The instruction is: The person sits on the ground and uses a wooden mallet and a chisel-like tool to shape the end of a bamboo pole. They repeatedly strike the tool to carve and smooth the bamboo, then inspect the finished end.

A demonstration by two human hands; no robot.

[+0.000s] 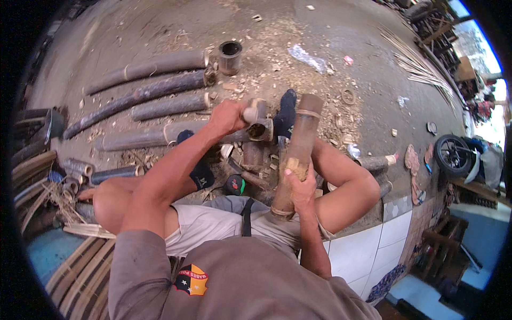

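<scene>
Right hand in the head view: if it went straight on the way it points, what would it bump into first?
The right hand would first meet the brown bamboo tube that it grips. Beyond that, perhaps the dark-socked foot, though depth is unclear.

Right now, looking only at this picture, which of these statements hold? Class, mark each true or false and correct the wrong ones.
1. The right hand grips a bamboo tube. True.
2. The left hand grips that same tube. False: the left hand is apart from it.
3. Wood chips lie scattered on the floor. True.
4. The person's feet are bare. False: they wear dark socks.
5. The wheel is at the picture's left. False: the wheel is at the right.
6. A short pot stands upright, open end up. True.
</scene>
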